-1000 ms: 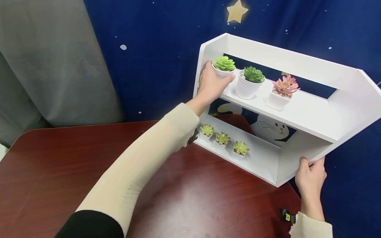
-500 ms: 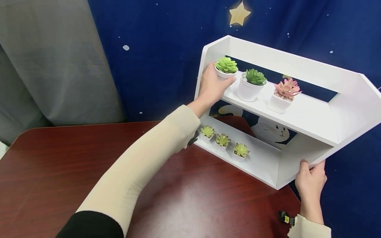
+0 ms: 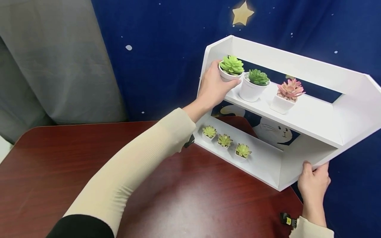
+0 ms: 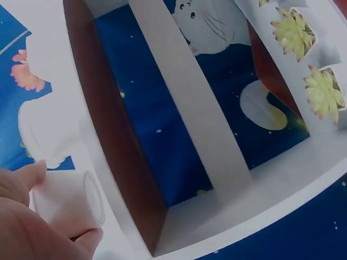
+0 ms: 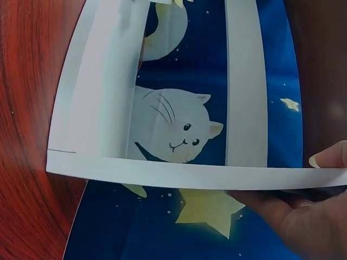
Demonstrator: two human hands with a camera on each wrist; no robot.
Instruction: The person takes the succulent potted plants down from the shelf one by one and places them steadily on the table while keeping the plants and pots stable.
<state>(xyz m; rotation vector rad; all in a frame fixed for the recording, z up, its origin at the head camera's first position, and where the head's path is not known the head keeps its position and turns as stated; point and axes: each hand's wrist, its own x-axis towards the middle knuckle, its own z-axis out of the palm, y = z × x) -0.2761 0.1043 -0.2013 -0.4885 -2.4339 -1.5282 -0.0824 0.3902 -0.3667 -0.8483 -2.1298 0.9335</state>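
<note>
My left hand (image 3: 215, 84) holds a white round pot with a light green succulent (image 3: 232, 67), its thumb and fingers around the sides. The pot is at the left end of the upper shelf; in the left wrist view its base (image 4: 94, 198) shows beside the shelf edge. Close to its right stand a dark green succulent in a round white pot (image 3: 251, 91) and a pink succulent in a square white pot (image 3: 282, 104). My right hand (image 3: 314, 183) grips the side panel of the white two-tier shelf (image 3: 315, 114), thumb inside and fingers outside.
On the lower tier, three small yellow-green succulents (image 3: 224, 141) stand in a row at the left. The shelf sits on a dark red wooden table (image 3: 166, 191) near its back right edge. Behind hangs a blue curtain (image 3: 166, 59) with a printed cat; a grey curtain (image 3: 56, 66) hangs left.
My left hand and the light green succulent have shifted slightly right and up, nearer to the dark green one. The right hand keeps its grip on the shelf. The head view shifts a little.
</note>
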